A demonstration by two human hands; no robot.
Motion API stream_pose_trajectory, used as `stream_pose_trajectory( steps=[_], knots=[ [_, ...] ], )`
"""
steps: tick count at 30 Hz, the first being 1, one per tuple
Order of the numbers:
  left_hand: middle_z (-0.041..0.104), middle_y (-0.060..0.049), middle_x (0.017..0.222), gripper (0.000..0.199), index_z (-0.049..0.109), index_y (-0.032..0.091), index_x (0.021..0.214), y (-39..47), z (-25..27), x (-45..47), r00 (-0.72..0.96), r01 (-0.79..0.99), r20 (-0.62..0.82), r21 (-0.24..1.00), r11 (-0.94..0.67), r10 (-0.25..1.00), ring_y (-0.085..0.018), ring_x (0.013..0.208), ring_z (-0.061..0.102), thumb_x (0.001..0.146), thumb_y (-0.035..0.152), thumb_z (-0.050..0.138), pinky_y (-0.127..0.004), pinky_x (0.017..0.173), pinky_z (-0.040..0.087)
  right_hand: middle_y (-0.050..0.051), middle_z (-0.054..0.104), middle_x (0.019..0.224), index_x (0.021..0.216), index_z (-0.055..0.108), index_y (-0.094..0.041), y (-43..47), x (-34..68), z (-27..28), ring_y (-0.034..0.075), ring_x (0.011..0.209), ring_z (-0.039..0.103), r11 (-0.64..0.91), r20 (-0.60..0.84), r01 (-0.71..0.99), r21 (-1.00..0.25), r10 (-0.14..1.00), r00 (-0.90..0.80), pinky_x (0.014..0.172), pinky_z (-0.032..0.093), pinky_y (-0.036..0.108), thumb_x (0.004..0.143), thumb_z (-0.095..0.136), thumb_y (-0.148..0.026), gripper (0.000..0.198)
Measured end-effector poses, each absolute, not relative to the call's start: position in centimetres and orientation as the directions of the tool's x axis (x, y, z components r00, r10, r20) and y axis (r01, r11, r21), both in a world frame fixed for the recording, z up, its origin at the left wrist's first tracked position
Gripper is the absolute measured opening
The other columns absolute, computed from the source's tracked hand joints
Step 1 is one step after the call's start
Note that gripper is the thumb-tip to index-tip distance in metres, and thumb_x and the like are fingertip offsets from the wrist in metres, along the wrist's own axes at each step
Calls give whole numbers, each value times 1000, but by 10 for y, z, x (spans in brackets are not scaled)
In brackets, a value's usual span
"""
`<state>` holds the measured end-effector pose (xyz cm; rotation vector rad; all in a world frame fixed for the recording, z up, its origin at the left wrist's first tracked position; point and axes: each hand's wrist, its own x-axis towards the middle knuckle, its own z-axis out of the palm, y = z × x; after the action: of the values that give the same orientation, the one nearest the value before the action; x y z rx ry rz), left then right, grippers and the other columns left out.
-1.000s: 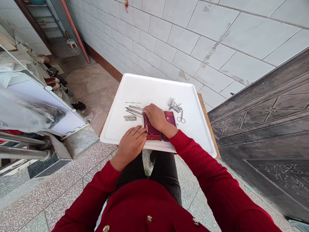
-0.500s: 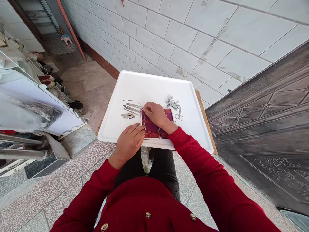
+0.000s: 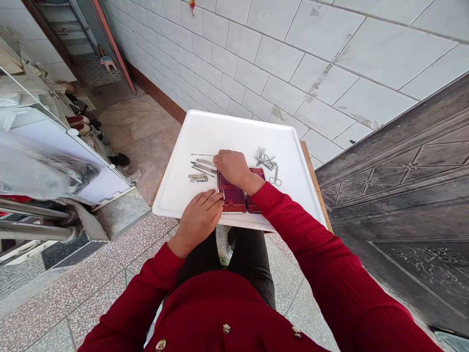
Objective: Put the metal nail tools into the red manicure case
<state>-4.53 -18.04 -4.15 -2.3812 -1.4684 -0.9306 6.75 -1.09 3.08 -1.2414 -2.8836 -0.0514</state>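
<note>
The right hand point(image 3: 232, 165) arches palm down, pointing to ten o'clock over the upper part of the open red case point(image 3: 234, 199); its fingertips are hidden — I cannot tell what they pinch. The left hand point(image 3: 200, 215), fingers close together, points between one and two o'clock at the case's left edge; whether it grips, I cannot tell. The case lies on the white tray point(image 3: 234, 128), each half's long axis roughly twelve to six.

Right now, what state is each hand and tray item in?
Case: open
Scissors: blades look closed
Clippers: lying flat, levers unclear
Slim tools: out of case
Tool cluster: heaped
Left hand: at case's left edge
Right hand: over case, grip hidden
</note>
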Motion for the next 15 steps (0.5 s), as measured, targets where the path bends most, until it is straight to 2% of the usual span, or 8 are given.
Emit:
stream_pose_trajectory(
  steps=[7, 12, 15],
  knots=[
    [77, -9, 130, 21, 73, 18, 117, -181, -43, -45, 311, 858, 597, 159, -489, 740, -29, 127, 70, 104, 15, 55, -47, 106, 57, 17, 74, 116, 113, 78, -14, 6, 62, 35, 26, 100, 68, 650, -62, 752, 106, 759, -648, 73, 41, 33, 102, 40, -9, 40],
    [77, -10, 129, 21, 73, 16, 117, -182, -43, -45, 313, 857, 593, 160, -489, 742, -29, 127, 69, 104, 15, 56, -48, 106, 57, 17, 73, 125, 116, 78, -15, 4, 59, 38, 27, 107, 68, 646, -30, 762, 42, 763, -645, 77, 44, 33, 103, 45, -18, 35],
    [76, -10, 130, 22, 73, 17, 118, -182, -43, -45, 313, 856, 583, 167, -488, 749, -29, 128, 69, 104, 15, 56, -48, 108, 56, 15, 75, 124, 113, 79, -16, 2, 49, 40, 26, 106, 69, 655, -42, 756, 20, 756, -654, 79, 46, 33, 103, 46, -19, 35]
  ],
)
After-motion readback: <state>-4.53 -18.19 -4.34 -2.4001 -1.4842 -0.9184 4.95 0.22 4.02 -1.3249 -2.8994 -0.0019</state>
